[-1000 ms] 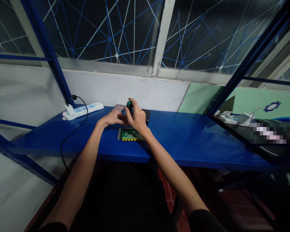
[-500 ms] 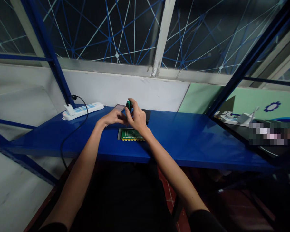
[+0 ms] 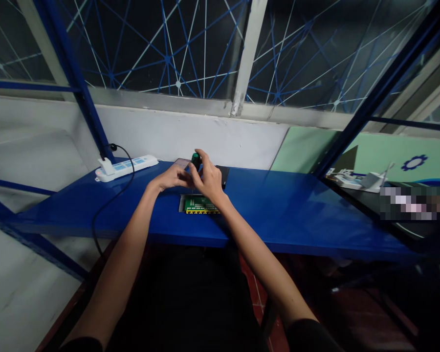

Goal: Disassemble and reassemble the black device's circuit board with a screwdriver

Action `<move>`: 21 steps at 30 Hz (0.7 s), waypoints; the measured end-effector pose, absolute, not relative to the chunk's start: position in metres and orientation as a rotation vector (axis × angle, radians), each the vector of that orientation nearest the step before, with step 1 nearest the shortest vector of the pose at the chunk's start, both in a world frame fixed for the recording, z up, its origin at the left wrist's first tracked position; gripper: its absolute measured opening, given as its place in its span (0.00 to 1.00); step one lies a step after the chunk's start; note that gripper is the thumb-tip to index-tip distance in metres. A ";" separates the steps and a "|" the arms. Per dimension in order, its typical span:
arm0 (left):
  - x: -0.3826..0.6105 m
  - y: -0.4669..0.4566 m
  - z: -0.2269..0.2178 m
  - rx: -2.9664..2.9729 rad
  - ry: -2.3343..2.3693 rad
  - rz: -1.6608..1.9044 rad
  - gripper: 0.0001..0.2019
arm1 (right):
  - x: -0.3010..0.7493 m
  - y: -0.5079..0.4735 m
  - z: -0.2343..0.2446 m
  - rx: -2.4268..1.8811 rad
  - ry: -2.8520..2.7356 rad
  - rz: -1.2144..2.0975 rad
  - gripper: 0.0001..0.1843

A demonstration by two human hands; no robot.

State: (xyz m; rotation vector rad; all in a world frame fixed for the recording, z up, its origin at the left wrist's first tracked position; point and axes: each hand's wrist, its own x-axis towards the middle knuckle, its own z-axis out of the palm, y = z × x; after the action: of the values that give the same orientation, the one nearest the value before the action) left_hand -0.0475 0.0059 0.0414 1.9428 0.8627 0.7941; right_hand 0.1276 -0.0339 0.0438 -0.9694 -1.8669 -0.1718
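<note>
A green circuit board (image 3: 199,204) with a yellow connector strip lies on the blue table (image 3: 278,205), near its front edge. Above the board, my right hand (image 3: 209,182) is closed round a screwdriver with a green and black handle (image 3: 195,159), held upright with the handle on top. My left hand (image 3: 173,178) is beside it, its fingers bent in towards the screwdriver's shaft just above the board; what they pinch is hidden.
A white power strip (image 3: 125,167) with a black cable lies at the table's far left. A phone (image 3: 181,163) and a black flat object (image 3: 222,174) lie behind my hands. Small items (image 3: 355,180) clutter the dark surface at right. A blue frame post (image 3: 73,78) rises at left.
</note>
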 end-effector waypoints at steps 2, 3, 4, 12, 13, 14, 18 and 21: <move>-0.047 0.006 0.041 1.953 0.876 0.811 0.08 | 0.128 -0.034 0.044 -0.981 -1.872 -0.181 0.25; -0.047 0.007 0.041 1.960 0.885 0.820 0.08 | 0.128 -0.035 0.044 -0.983 -1.875 -0.186 0.25; -0.047 0.007 0.040 1.966 0.892 0.825 0.08 | 0.128 -0.035 0.044 -0.986 -1.879 -0.191 0.25; -0.048 0.007 0.042 1.953 0.889 0.809 0.07 | 0.128 -0.035 0.044 -0.993 -1.897 -0.180 0.25; -0.047 0.007 0.041 1.953 0.891 0.808 0.07 | 0.128 -0.035 0.044 -0.992 -1.893 -0.173 0.25; -0.047 0.007 0.041 1.955 0.892 0.807 0.07 | 0.128 -0.035 0.044 -0.991 -1.887 -0.167 0.25; -0.047 0.007 0.041 1.970 0.882 0.810 0.06 | 0.128 -0.034 0.044 -0.975 -1.874 -0.154 0.25; -0.048 0.007 0.041 1.981 0.872 0.806 0.06 | 0.128 -0.035 0.044 -0.974 -1.875 -0.151 0.25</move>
State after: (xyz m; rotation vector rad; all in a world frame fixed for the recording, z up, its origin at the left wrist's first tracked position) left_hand -0.0479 0.0073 0.0411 1.9810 0.8718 0.8056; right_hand 0.1277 -0.0349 0.0441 -0.9735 -1.8753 -0.1510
